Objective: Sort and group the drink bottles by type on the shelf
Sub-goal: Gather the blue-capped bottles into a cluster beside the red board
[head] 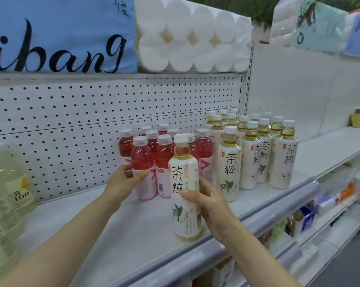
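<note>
My right hand (211,206) grips a white-labelled tea bottle (184,177) with a white cap, held just above the front of the white shelf (133,228). My left hand (124,181) wraps around the front-left pink drink bottle (142,162) in a cluster of several pink bottles (204,146). To the right stands a group of several tea bottles (257,154) of the same kind as the held one. The held bottle hides part of the pink cluster.
Pale yellow drink bottles (7,195) stand at the far left of the shelf. A pegboard back panel (92,112) rises behind. Toilet roll packs (191,36) fill the shelf above. Lower shelves with blurred goods (330,199) lie to the right.
</note>
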Tool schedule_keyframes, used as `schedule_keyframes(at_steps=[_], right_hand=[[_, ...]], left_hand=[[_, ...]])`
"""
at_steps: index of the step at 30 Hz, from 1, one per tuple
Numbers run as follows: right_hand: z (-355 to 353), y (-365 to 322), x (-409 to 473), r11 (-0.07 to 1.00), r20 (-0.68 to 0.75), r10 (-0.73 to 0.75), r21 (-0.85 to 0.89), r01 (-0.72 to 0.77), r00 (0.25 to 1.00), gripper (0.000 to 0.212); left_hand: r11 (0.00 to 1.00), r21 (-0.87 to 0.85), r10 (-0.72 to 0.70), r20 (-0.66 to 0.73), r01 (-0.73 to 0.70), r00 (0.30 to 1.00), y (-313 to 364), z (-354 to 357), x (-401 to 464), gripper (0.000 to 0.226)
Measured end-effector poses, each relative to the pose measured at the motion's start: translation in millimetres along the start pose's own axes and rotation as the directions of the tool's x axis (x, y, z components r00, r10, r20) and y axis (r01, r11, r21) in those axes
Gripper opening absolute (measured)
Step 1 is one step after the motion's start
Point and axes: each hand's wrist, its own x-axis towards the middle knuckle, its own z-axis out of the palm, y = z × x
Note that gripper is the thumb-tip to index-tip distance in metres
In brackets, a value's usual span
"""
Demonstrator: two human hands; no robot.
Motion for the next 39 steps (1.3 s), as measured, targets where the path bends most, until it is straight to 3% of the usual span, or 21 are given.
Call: schedule_keyframes(at_steps=[6, 11, 13, 16, 19, 23, 26, 29, 32, 35, 37, 39], right_hand=[[5, 1, 8, 0.986, 0.06, 0.028, 0.164, -0.037, 0.998, 0.053], [25, 4, 19, 0.976, 0.075, 0.023, 0.213, -0.038, 0.997, 0.054], [41, 5, 21, 0.977, 0.069, 0.009, 0.213, -0.024, 0.998, 0.059], [73, 10, 15, 0.971, 0.09, 0.002, 0.237, -0.023, 0.996, 0.057], [109, 11, 6, 0.957, 0.114, -0.007, 0.289, -0.026, 0.993, 0.055], [148, 7, -3, 0.978, 0.148, -0.031, 0.208, 0.0, 0.989, 0.05], [155, 3, -8, 0.996, 0.154, -0.084, 0.007, 0.084, 0.985, 0.059], [138, -2, -13, 0.976, 0.079, -0.133, -0.161, 0.144, 0.988, 0.058], [102, -8, -25, 0.957, -0.041, -0.174, -0.243, 0.159, 0.984, 0.055], [53, -18, -39, 0.938, -0.188, -0.237, -0.299, 0.175, 0.953, 0.056], [18, -26, -47, 0.929, -0.313, -0.277, -0.328, 0.17, 0.908, 0.054], [-15, -32, -52, 0.93, -0.428, -0.301, -0.33, 0.163, 0.852, 0.052]], left_hand=[[0.998, -0.052, 0.028, 0.009, -0.028, 1.0, 14, 11, -28, 0.047], [0.996, -0.091, -0.004, -0.007, 0.003, 1.0, 21, -1, -56, 0.068], [0.976, -0.215, -0.014, 0.095, 0.034, 0.995, 24, -13, -72, 0.075], [0.936, -0.349, 0.061, 0.288, 0.046, 0.956, 23, -36, -100, 0.061], [0.904, -0.424, 0.062, 0.234, 0.045, 0.97, 15, -63, -118, 0.052], [0.872, -0.488, 0.03, 0.133, 0.039, 0.991, 6, -98, -130, 0.047], [0.87, -0.492, 0.046, 0.111, 0.014, 0.993, 12, -107, -130, 0.036], [0.884, -0.467, 0.07, 0.114, -0.009, 0.991, 23, -91, -125, 0.034], [0.906, -0.422, 0.121, 0.205, -0.024, 0.971, 35, -55, -120, 0.042], [0.933, -0.319, 0.248, 0.242, -0.164, 0.938, 44, -15, -110, 0.063], [0.942, -0.187, 0.302, 0.109, -0.279, 0.947, 44, 5, -96, 0.082], [0.943, -0.127, 0.299, -0.09, -0.309, 0.95, 37, 18, -78, 0.085]])
